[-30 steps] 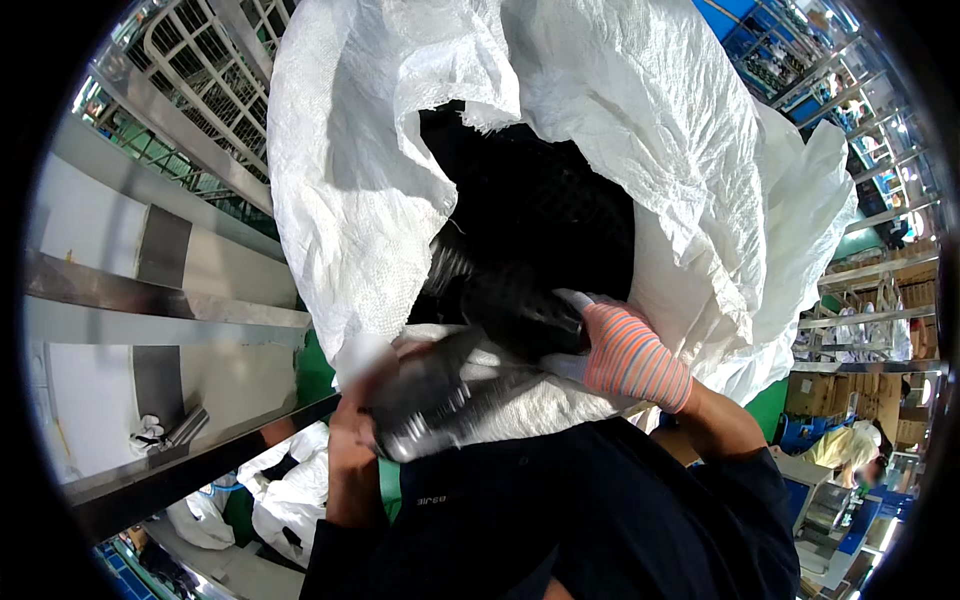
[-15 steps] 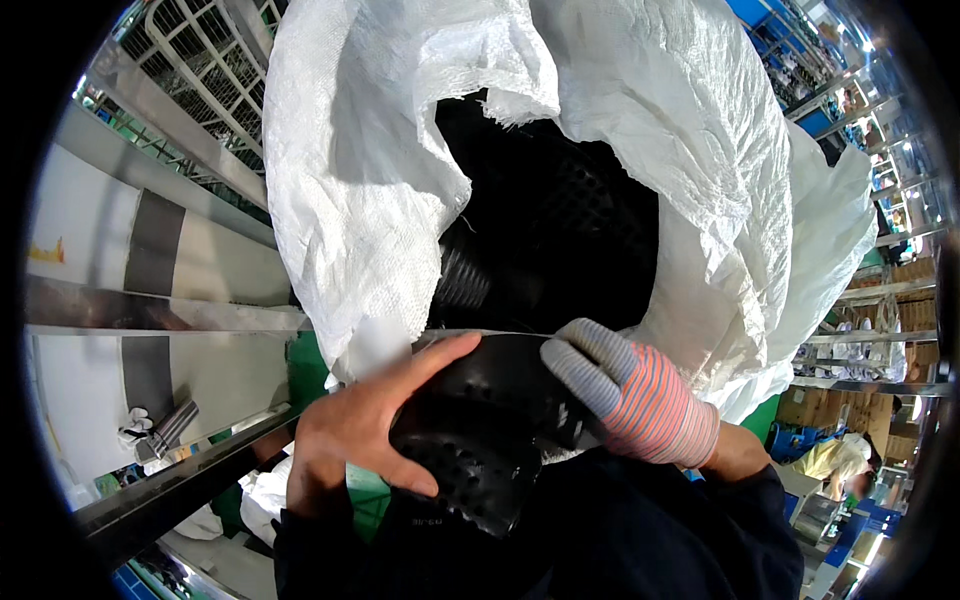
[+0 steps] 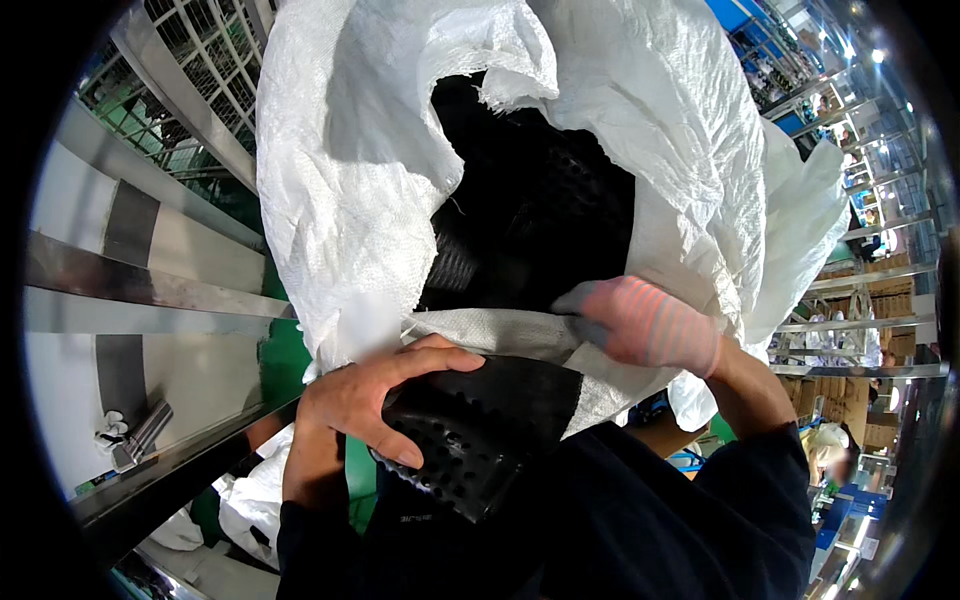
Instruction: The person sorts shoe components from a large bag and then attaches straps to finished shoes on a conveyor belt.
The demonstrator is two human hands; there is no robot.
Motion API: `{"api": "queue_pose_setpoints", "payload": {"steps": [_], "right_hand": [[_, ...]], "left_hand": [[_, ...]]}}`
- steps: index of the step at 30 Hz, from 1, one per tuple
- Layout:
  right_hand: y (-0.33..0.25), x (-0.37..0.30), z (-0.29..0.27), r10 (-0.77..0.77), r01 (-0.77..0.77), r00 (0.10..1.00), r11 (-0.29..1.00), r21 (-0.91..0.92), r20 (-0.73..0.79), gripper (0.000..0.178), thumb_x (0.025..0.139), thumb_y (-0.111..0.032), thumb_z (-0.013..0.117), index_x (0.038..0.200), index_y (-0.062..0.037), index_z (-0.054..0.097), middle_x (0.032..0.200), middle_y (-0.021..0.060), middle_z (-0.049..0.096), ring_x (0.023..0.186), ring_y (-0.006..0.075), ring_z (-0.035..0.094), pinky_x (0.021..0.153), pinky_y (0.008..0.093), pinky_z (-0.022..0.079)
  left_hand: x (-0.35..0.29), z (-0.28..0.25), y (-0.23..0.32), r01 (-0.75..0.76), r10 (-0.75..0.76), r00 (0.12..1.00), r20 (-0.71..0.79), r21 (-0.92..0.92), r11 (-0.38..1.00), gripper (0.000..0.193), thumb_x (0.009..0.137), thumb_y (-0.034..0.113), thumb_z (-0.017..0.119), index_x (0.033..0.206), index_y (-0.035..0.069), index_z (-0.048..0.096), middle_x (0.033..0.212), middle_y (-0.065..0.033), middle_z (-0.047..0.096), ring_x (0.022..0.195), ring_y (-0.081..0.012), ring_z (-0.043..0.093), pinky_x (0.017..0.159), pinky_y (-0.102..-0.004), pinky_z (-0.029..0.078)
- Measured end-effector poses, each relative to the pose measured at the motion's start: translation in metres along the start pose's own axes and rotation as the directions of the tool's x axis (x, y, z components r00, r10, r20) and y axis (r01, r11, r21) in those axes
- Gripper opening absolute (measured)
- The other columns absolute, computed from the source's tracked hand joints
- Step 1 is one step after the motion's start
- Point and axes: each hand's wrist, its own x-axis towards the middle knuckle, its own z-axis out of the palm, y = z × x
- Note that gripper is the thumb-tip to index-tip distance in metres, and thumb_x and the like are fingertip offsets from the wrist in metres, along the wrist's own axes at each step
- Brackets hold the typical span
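Note:
My left hand (image 3: 365, 400) is bare and closed on a black rubber-like piece (image 3: 470, 435), its thumb and fingers spread round the left side. The piece is curved, with a smooth flap at the upper right and rows of round holes or knobs below. My right hand (image 3: 650, 322), in a striped knitted glove with grey fingertips, is over the near rim of a white woven sack (image 3: 350, 180), apart from the piece. Motion smears its fingers, so their grip is unclear. More black things (image 3: 540, 200) lie dark inside the sack's mouth, some with a knobbed or ribbed surface.
A metal rail (image 3: 190, 470) and a pale panel with a dark stripe (image 3: 170, 350) stand at the left. A wire mesh cage (image 3: 205, 60) is at the upper left. Racks, boxes and a person (image 3: 828, 450) appear far right. White bags (image 3: 260, 490) lie at the lower left.
My right hand has let go of the black piece and moved up and right to the sack's rim. The piece, still in my left hand, has tilted and dropped slightly, uncovering the near rim.

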Motion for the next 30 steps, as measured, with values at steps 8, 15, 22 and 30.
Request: {"api": "queue_pose_setpoints", "payload": {"steps": [8,15,22,30], "right_hand": [[-0.036,-0.064,-0.045,0.199,0.025,0.94,0.771,-0.636,0.277,0.017,0.08,-0.014,0.069,0.096,-0.0079,0.072,0.09,0.0162,0.07,0.086,0.0332,0.072,0.073,0.0455,0.058],[-0.028,-0.07,-0.05,0.374,-0.039,0.825,0.786,-0.617,0.423,0.006,0.072,-0.008,0.072,0.073,-0.0027,0.075,0.073,0.0227,0.072,0.074,0.039,0.074,0.068,0.0464,0.059],[0.038,-0.03,-0.049,0.769,-0.366,0.619,0.462,-0.808,0.16,0.046,0.09,-0.029,0.074,0.119,0.0046,0.064,0.106,0.0285,0.071,0.105,0.042,0.07,0.09,0.0509,0.056],[0.055,-0.023,-0.021,0.268,-0.266,0.954,0.536,-0.801,-0.137,0.073,0.088,-0.012,0.073,0.153,-0.0004,0.04,0.125,0.0298,0.061,0.123,0.0465,0.061,0.1,0.0517,0.054]], "left_hand": [[-0.016,0.012,0.004,0.017,-0.012,0.995,-0.103,0.049,0.999,0.114,0.068,0.051,0.092,0.157,0.002,0.041,0.14,-0.0167,0.049,0.129,-0.0313,0.052,0.11,-0.0397,0.044],[-0.007,0.007,-0.007,-0.015,0.014,0.999,-0.036,-0.019,1.0,0.114,0.067,0.052,0.091,0.157,0.004,0.041,0.14,-0.0184,0.049,0.129,-0.0336,0.054,0.107,-0.042,0.048],[0.0,0.005,0.006,0.109,-0.109,0.994,-0.028,-0.004,0.994,0.116,0.066,0.052,0.09,0.159,0.006,0.039,0.139,-0.0175,0.047,0.131,-0.0343,0.051,0.109,-0.0426,0.046],[0.014,0.0,-0.005,0.025,-0.024,0.998,0.052,-0.024,0.999,0.117,0.065,0.05,0.091,0.159,0.007,0.038,0.138,-0.0156,0.046,0.131,-0.0322,0.05,0.111,-0.0413,0.044]]}}
